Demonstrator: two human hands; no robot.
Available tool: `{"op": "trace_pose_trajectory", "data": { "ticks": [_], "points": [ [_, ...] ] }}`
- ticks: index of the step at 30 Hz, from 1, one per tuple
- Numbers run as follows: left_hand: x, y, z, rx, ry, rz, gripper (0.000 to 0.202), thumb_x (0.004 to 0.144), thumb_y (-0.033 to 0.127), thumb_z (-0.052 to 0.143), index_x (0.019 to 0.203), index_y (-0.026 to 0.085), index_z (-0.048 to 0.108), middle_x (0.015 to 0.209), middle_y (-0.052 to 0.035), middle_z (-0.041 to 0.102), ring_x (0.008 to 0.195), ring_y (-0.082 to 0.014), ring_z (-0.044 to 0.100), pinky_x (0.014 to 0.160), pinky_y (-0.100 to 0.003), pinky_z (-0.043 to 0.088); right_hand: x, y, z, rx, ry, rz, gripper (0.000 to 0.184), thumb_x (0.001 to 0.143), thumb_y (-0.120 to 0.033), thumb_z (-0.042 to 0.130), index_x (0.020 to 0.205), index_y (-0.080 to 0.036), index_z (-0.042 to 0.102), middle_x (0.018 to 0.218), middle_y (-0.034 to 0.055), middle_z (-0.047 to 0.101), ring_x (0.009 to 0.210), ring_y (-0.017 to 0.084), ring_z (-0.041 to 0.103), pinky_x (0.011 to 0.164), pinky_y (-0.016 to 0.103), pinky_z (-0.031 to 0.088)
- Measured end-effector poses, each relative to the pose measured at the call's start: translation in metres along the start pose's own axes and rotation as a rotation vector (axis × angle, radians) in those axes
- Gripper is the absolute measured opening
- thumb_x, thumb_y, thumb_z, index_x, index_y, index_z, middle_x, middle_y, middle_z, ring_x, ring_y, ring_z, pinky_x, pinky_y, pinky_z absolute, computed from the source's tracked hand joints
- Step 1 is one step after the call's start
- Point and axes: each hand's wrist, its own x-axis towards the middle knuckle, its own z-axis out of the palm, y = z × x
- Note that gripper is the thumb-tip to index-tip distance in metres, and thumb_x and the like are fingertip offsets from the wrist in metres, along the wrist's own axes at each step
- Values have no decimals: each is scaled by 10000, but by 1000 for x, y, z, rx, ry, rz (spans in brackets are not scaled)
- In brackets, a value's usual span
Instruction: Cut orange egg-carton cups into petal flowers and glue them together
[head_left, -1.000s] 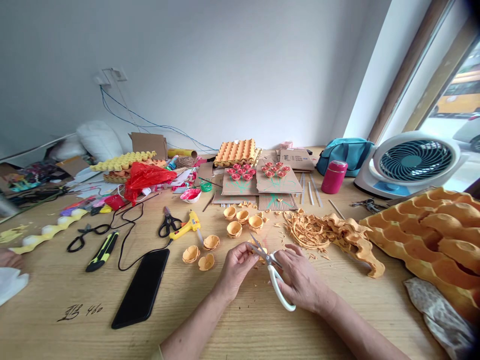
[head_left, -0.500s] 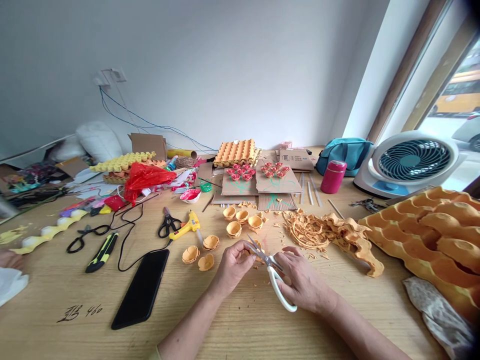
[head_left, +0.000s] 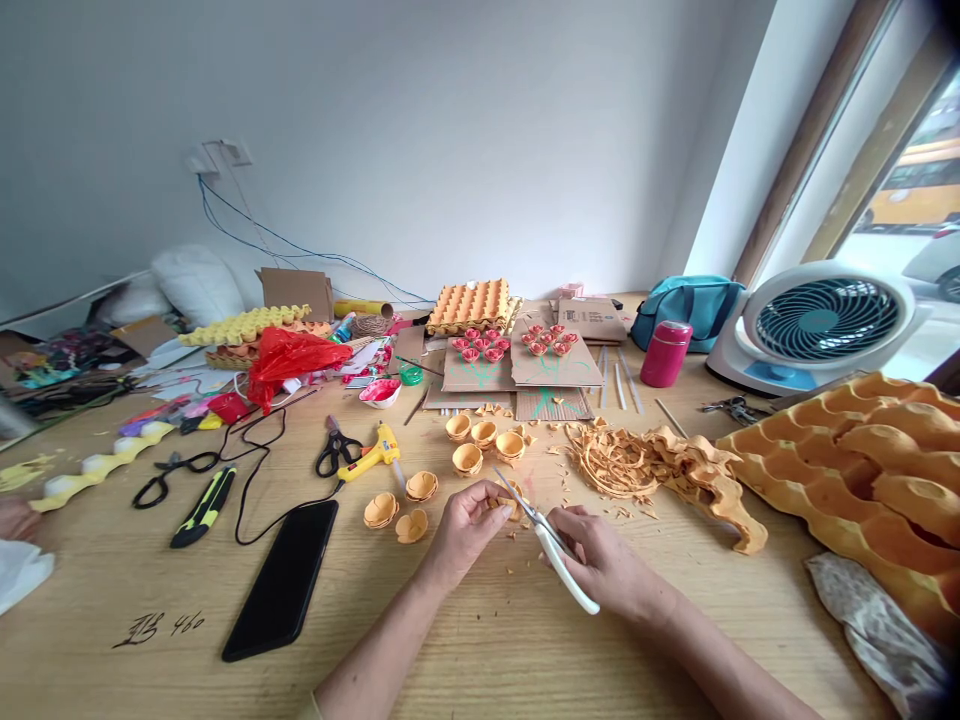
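My left hand (head_left: 469, 530) is closed in a pinch on a small orange egg-carton piece (head_left: 507, 505), partly hidden by the fingers. My right hand (head_left: 604, 565) is wrapped round white-handled scissors (head_left: 562, 568). Their blades point up and left, right beside the pinched piece; whether they touch it I cannot tell. Left of my left hand sit several petal-edged carton cups (head_left: 412, 526). More orange cups (head_left: 468, 459) stand just beyond my hands. Small orange scraps lie on the wooden table (head_left: 465, 660) around them.
Carton trimmings (head_left: 615, 462) and a large egg tray (head_left: 847, 470) lie to the right. Leftward are a yellow glue gun (head_left: 373, 455), a phone (head_left: 281, 580) and a utility knife (head_left: 204, 507). Red flowers (head_left: 481, 346) rest on cardboard behind. Another person's hand (head_left: 16, 520) shows at the left edge.
The scissors' blades and handles have come closer together as my right hand's grip tightened. My left hand has stayed nearly in place, with slightly more of the orange piece showing.
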Motion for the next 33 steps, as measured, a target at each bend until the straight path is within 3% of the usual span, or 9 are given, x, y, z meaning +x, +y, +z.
{"op": "trace_pose_trajectory", "data": {
  "ticks": [6,14,21,27,33],
  "points": [
    [-1,2,1,-59,16,-30,242,738,379,763,767,160,663,694,3,596,686,-142,513,693,-260,420,3,0,2,79,13,69,276,928,-362,540,706,-208,480,655,-29,518,606,134,452,561,254,355],
    [-2,-1,1,-127,38,-84,235,714,360,782,819,164,708,791,-21,678,772,-170,574,767,-286,448,2,-3,-5,-37,42,-50,206,948,-313,513,767,-218,488,712,-18,568,699,158,519,798,326,449],
    [-3,-1,0,-139,40,-84,242,720,370,783,813,159,710,791,-22,678,767,-165,570,777,-284,442,2,-1,-1,-11,12,-46,279,950,-309,502,693,-222,435,652,-21,504,638,149,478,604,268,384],
    [-3,-1,-1,-129,25,-85,187,737,327,765,808,159,723,777,-15,674,773,-163,561,776,-278,438,1,-6,-6,-44,-8,-85,232,957,-340,512,766,-224,449,722,-18,548,700,162,507,793,324,443],
    [-3,-4,-2,-109,19,-88,199,743,340,763,818,158,735,796,-22,688,797,-173,574,796,-285,433,1,-2,-4,-145,3,-134,199,943,-358,538,814,-222,473,785,-5,588,725,172,537,909,388,412]
  ]
}}
